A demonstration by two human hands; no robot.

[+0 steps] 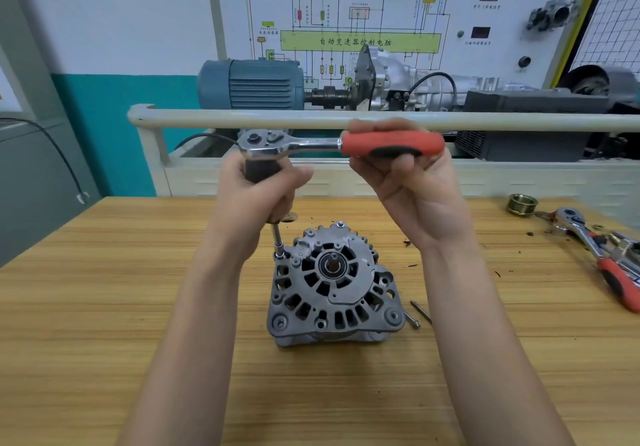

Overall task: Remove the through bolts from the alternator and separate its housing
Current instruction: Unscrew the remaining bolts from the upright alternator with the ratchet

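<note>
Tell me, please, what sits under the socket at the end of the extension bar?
The socket sits on the upper-left corner of the alternator, apparently on a through bolt; the bolt head is covered by it. Two removed bolts lie on the table to the alternator's right.

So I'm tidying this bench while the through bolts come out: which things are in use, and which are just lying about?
In use:
alternator
ratchet with extension, held by left hand and right hand
two removed bolts

Lying about:
pulley
second ratchet
</note>
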